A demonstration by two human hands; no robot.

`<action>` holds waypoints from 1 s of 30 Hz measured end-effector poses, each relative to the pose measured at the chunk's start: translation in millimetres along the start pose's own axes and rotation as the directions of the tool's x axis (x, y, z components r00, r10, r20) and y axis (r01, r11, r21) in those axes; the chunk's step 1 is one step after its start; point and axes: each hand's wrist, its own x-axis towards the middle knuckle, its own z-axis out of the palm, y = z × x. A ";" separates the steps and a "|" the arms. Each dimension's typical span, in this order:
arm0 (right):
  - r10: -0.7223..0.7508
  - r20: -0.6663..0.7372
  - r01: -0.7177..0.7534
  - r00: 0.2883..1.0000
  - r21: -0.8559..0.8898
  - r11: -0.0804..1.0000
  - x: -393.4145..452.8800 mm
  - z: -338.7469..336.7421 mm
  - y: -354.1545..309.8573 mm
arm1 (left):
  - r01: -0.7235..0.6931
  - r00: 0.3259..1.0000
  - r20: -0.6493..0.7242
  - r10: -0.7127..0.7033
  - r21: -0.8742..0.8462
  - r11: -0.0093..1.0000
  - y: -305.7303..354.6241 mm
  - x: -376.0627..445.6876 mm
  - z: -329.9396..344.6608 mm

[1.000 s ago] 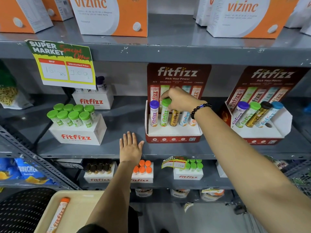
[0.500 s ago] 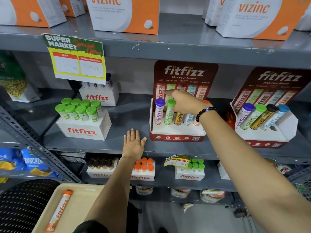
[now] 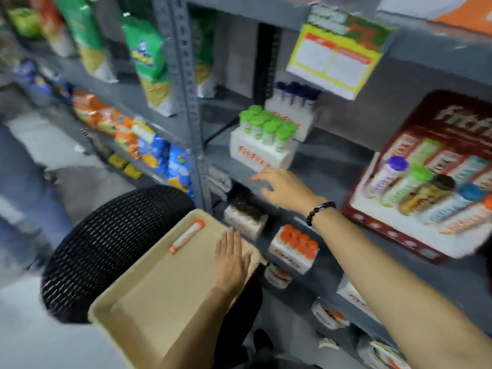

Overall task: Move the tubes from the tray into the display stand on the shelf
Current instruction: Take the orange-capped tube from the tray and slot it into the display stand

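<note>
1. Left hand [image 3: 231,258]: flat, fingers spread and extended, empty; it lies over the right-hand rim of the beige tray [image 3: 149,302], though blur hides whether palm and rim actually touch.
2. Orange-capped tube [image 3: 186,236]: the one tube on the tray, lying on its side to the left of the left hand and a little beyond its fingertips, clear of both hands.
3. Right hand [image 3: 286,189]: loosely spread, fingers reaching leftward, holding nothing; it hovers at the front edge of the grey shelf [image 3: 330,166], above and beyond the left hand. A dark bead bracelet [image 3: 319,213] circles its wrist.
4. White box of green-capped tubes [image 3: 262,145]: on the shelf just beyond the right hand's fingertips.
5. Red display stand [image 3: 386,230]: on the same shelf, to the right of the right wrist; it carries a row of tilted tubes with purple, green, dark, blue and probably orange caps, the last blurred.
6. Black mesh chair [image 3: 106,249]: under the tray, left of the left hand.
</note>
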 end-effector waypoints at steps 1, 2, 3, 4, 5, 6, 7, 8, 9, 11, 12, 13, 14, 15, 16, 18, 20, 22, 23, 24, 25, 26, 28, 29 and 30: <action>-0.030 0.061 0.030 0.998 0.001 1.000 10.4 13.8 -8.4 | 0.048 0.999 0.009 -0.048 0.000 0.999 -10.3 -11.5 6.5; -0.056 0.120 0.056 0.991 0.008 0.998 20.6 27.8 -16.4 | 0.097 0.995 0.011 -0.097 -0.001 0.995 -19.7 -21.8 13.4; -0.089 0.173 0.087 0.981 0.016 0.996 32.0 44.1 -23.3 | 0.150 0.989 0.019 -0.150 -0.002 0.989 -27.7 -31.5 19.8; -0.125 0.219 0.123 0.968 0.022 0.992 43.2 61.9 -28.3 | 0.204 0.979 0.031 -0.204 -0.002 0.979 -33.7 -40.4 25.7; -0.165 0.258 0.163 0.952 0.029 0.986 54.0 79.8 -32.5 | 0.262 0.964 0.044 -0.261 -0.003 0.965 -38.6 -47.9 30.9; -0.194 0.296 0.192 0.935 0.036 0.981 63.6 98.3 -35.6 | 0.317 0.947 0.055 -0.316 -0.007 0.948 -42.1 -54.0 36.8; -0.215 0.323 0.213 0.922 0.041 0.976 71.5 117.1 -37.4 | 0.369 0.927 0.072 -0.367 -0.015 0.929 -44.2 -58.8 42.9; -0.223 0.354 0.224 0.908 0.039 0.974 79.2 135.8 -37.9 | 0.419 0.906 0.083 -0.415 -0.028 0.908 -45.0 -62.4 49.2; -0.226 0.387 0.234 0.894 0.028 0.972 85.7 152.7 -38.3 | 0.467 0.882 0.094 -0.461 -0.043 0.883 -45.6 -64.4 56.1; -0.226 0.442 0.249 0.868 0.006 0.969 98.8 186.2 -37.1 | 0.556 0.830 0.110 -0.547 -0.080 0.827 -46.0 -64.2 71.2; -0.231 0.455 0.258 0.860 0.004 0.966 104.9 201.1 -37.0 | 0.596 0.802 0.119 -0.585 -0.101 0.796 -46.1 -63.2 78.3; -0.242 0.461 0.273 0.854 0.000 0.962 110.7 215.5 -36.6 | 0.630 0.776 0.125 -0.618 -0.119 0.768 -46.4 -62.3 85.0; -0.251 0.463 0.285 0.850 -0.004 0.959 115.8 228.8 -36.2 | 0.658 0.753 0.130 -0.645 -0.132 0.741 -46.3 -61.6 91.1; -0.255 0.466 0.291 0.847 -0.005 0.957 120.1 240.3 -36.0 | 0.681 0.732 0.135 -0.667 -0.143 0.718 -46.0 -60.7 96.2; -0.260 0.468 0.294 0.845 0.000 0.956 124.7 251.2 -34.9 | 0.697 0.717 0.135 -0.684 -0.152 0.700 -45.6 -60.0 100.6; -0.266 0.472 0.310 0.841 -0.018 0.950 135.9 270.0 -32.6 | 0.720 0.693 0.126 -0.710 -0.167 0.673 -45.0 -59.1 107.7; -0.274 0.457 0.332 0.847 -0.051 0.942 148.7 285.5 -31.6 | 0.730 0.681 0.104 -0.725 -0.169 0.662 -45.0 -58.5 112.0; -0.268 0.454 0.347 0.850 -0.100 0.932 159.6 299.5 -29.6 | 0.729 0.682 0.088 -0.726 -0.163 0.665 -44.6 -58.6 114.0; -0.264 0.459 0.358 0.848 -0.129 0.925 163.0 304.4 -29.8 | 0.728 0.684 0.083 -0.725 -0.156 0.668 -44.8 -58.8 114.6; -0.262 0.458 0.367 0.849 -0.157 0.917 165.5 308.2 -30.8 | 0.726 0.685 0.082 -0.724 -0.150 0.671 -45.0 -59.0 115.4; -0.263 0.451 0.377 0.853 -0.183 0.908 167.3 310.7 -31.9 | 0.725 0.687 0.085 -0.722 -0.146 0.673 -45.1 -59.1 115.9; -0.270 0.438 0.390 0.857 -0.209 0.897 169.0 312.9 -32.6 | 0.726 0.687 0.090 -0.721 -0.141 0.673 -45.0 -59.3 116.1; -0.284 0.402 0.406 0.870 -0.259 0.877 170.5 316.7 -32.3 | 0.727 0.686 0.098 -0.721 -0.134 0.673 -45.2 -59.5 117.2; -0.280 0.388 0.403 0.878 -0.284 0.870 170.2 318.0 -32.0 | 0.728 0.685 0.100 -0.722 -0.131 0.673 -45.2 -59.6 117.6; -0.276 0.385 0.405 0.881 -0.309 0.861 169.6 319.3 -31.6 | 0.730 0.683 0.102 -0.723 -0.127 0.672 -45.2 -59.7 117.9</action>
